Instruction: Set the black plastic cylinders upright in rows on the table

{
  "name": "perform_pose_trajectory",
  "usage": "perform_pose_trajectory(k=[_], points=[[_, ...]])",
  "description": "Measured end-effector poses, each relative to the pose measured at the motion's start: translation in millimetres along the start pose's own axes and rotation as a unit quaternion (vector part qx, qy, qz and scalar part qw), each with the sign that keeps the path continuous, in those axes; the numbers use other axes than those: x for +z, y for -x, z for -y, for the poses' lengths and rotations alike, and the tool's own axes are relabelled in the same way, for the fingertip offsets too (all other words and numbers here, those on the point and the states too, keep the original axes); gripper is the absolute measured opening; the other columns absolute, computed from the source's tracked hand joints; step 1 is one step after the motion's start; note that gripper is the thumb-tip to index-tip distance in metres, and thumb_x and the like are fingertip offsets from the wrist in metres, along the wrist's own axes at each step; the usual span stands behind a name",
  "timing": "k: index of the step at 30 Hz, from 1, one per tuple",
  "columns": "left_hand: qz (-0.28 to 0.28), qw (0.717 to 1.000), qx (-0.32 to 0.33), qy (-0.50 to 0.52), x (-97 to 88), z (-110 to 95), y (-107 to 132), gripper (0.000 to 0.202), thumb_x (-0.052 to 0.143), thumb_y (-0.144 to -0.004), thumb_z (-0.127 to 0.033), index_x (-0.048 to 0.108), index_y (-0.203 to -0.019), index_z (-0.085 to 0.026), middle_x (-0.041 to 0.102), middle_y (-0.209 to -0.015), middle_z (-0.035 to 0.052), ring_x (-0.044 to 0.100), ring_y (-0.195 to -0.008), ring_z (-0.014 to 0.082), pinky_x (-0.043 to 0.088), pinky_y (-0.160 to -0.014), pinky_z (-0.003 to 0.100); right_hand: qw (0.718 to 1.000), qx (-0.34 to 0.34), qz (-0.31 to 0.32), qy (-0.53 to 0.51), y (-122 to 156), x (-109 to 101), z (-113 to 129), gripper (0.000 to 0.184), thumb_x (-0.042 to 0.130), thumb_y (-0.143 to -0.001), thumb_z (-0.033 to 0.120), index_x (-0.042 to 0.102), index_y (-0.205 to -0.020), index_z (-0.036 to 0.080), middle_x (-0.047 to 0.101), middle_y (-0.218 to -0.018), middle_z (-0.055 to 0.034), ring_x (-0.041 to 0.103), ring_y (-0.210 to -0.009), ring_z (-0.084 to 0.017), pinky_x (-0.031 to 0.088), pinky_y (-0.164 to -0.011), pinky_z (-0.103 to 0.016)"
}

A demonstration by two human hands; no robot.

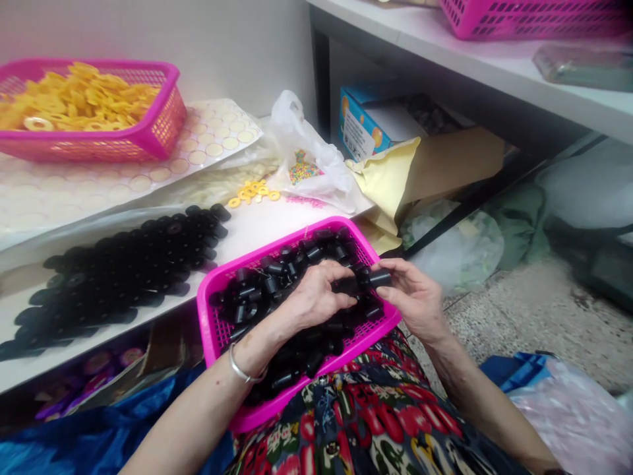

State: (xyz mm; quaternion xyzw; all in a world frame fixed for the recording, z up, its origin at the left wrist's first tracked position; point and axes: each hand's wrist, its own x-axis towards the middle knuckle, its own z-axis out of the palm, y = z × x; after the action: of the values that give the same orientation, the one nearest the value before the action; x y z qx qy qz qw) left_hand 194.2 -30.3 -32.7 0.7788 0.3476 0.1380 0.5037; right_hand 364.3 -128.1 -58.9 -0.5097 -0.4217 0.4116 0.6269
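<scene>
A pink plastic basket (210, 330) full of short black cylinders (270, 285) rests against my lap and the table edge. My right hand (418, 297) pinches a black cylindrical piece (380, 278) between thumb and fingers, above the basket's right side. Close by, my left hand (321, 293) has its thumb and forefinger around another dark piece (346, 285); its outline blends with the black parts beneath. The two held pieces nearly meet end to end, and I cannot tell whether they are joined.
Rows of black pieces (128, 270) stand on the white table at left. Behind are yellow rings (253, 191), a plastic bag (316, 158) with coloured beads and a pink basket (158, 135) of yellow parts. A shelf (420, 46) overhangs an open carton (455, 158) at right.
</scene>
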Motion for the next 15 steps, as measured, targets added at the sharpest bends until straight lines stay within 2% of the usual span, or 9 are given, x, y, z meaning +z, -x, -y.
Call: perform_pose_trajectory(k=[4,7,9,12,13,15], points=[[-0.003,1.0,0.029,-0.01,0.5,0.7,-0.7,0.022,0.075,-0.063,-0.02,0.072,-0.085,-0.019,0.063,-0.087,0.0027,0.056,-0.089,0.0199,0.043,-0.084,0.032,0.997,-0.036,0.034,0.058,-0.9,4.8,-0.1,0.032,0.069,-0.076,0.018,0.064,-0.107,0.025,0.064,-0.102,-0.0033,0.063,-0.092,-0.018,0.054,-0.081,-0.033],[-0.02,0.999,0.037,-0.006,2.5,0.8,0.1,0.025,0.076,-0.063,-0.022,0.073,-0.088,-0.019,0.063,-0.085,0.0025,0.055,-0.09,0.0203,0.043,-0.084,0.032,0.977,-0.101,0.06,0.175,-0.4,7.0,-2.1,0.035,0.066,-0.08,0.017,0.063,-0.113,0.027,0.063,-0.112,-0.0057,0.06,-0.106,-0.021,0.049,-0.094,-0.038],[-0.044,0.998,0.035,0.002,4.1,1.3,1.8,0.028,0.077,-0.062,-0.023,0.073,-0.09,-0.019,0.063,-0.085,0.0025,0.054,-0.088,0.0199,0.043,-0.082,0.031,0.952,-0.133,0.118,0.25,-0.1,9.8,-2.8,0.051,0.065,-0.082,0.021,0.053,-0.13,0.028,0.055,-0.131,-0.009,0.051,-0.122,-0.025,0.041,-0.104,-0.044],[-0.064,0.997,0.039,0.0,2.5,4.4,5.4,0.026,0.075,-0.065,-0.023,0.072,-0.091,-0.02,0.064,-0.085,0.0015,0.054,-0.086,0.0187,0.044,-0.082,0.031,0.918,-0.106,0.238,0.298,-2.2,15.1,-2.8,0.083,0.068,-0.079,0.034,0.022,-0.148,0.027,0.027,-0.153,-0.0107,0.027,-0.139,-0.03,0.029,-0.112,-0.051],[-0.075,0.996,0.04,-0.003,-0.5,6.2,6.9,0.027,0.074,-0.066,-0.024,0.072,-0.093,-0.021,0.064,-0.085,0.0014,0.054,-0.087,0.0188,0.044,-0.083,0.031,0.917,-0.085,0.255,0.296,-4.1,16.7,-2.7,0.088,0.068,-0.079,0.038,0.016,-0.149,0.027,0.021,-0.155,-0.0102,0.023,-0.141,-0.031,0.027,-0.112,-0.052],[-0.111,0.993,0.038,-0.006,-11.6,10.8,10.6,0.033,0.074,-0.065,-0.023,0.07,-0.098,-0.022,0.065,-0.09,0.0022,0.055,-0.09,0.0196,0.044,-0.085,0.032,0.933,-0.053,0.237,0.265,-9.9,19.1,-2.7,0.086,0.064,-0.081,0.042,0.015,-0.149,0.028,0.02,-0.155,-0.009,0.025,-0.14,-0.031,0.026,-0.112,-0.053]])
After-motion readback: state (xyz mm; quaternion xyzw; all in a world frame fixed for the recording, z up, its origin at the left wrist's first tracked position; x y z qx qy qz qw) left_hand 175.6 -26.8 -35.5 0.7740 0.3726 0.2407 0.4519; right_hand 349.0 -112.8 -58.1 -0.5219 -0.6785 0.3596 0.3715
